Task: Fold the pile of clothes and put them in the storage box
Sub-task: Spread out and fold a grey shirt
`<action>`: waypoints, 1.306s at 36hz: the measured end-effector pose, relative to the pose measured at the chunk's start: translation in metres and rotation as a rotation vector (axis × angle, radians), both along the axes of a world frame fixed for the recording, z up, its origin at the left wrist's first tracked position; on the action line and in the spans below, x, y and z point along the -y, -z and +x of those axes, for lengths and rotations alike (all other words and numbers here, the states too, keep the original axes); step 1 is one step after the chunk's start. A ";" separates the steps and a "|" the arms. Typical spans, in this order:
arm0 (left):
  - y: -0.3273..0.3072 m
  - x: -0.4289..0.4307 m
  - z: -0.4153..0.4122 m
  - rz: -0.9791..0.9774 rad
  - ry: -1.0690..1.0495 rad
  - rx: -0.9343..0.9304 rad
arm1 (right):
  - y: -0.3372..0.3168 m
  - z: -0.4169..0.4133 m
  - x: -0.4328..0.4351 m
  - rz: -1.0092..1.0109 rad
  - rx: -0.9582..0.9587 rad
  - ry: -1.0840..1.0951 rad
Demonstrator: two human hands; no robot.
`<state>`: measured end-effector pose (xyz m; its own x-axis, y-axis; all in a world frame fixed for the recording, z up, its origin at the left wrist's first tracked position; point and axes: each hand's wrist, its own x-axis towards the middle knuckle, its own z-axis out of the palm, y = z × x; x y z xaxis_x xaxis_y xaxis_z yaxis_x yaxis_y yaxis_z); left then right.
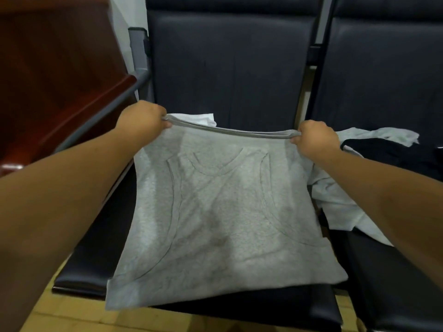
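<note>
Head cam: L hand (143, 118) & R hand (314, 137) each pinch a far corner of the folded grey tank top (215, 224), lifted w/ near edge draped over black chair seat (91, 264). White garment (335, 202) & black garment (395, 156) lie on next seat at right.

Heather-grey top (223, 212), white (340, 200) and black garments (393, 154), black seats (230, 68).

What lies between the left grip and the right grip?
Head view: the folded top edge of the grey shirt stretches from left grip to right grip, white cloth just behind.
</note>
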<state>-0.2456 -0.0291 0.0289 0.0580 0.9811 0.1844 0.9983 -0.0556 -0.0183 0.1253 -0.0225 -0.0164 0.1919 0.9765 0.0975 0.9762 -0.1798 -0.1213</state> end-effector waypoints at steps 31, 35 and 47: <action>0.036 0.193 -0.038 -0.354 0.362 0.078 | 0.034 0.035 0.190 -0.058 -0.092 -0.075; 0.059 0.211 -0.039 -0.431 0.421 0.062 | 0.039 0.029 0.209 -0.119 0.033 -0.114; 0.075 0.228 -0.039 -0.420 0.259 -0.254 | 0.049 0.038 0.226 -0.205 0.172 -0.178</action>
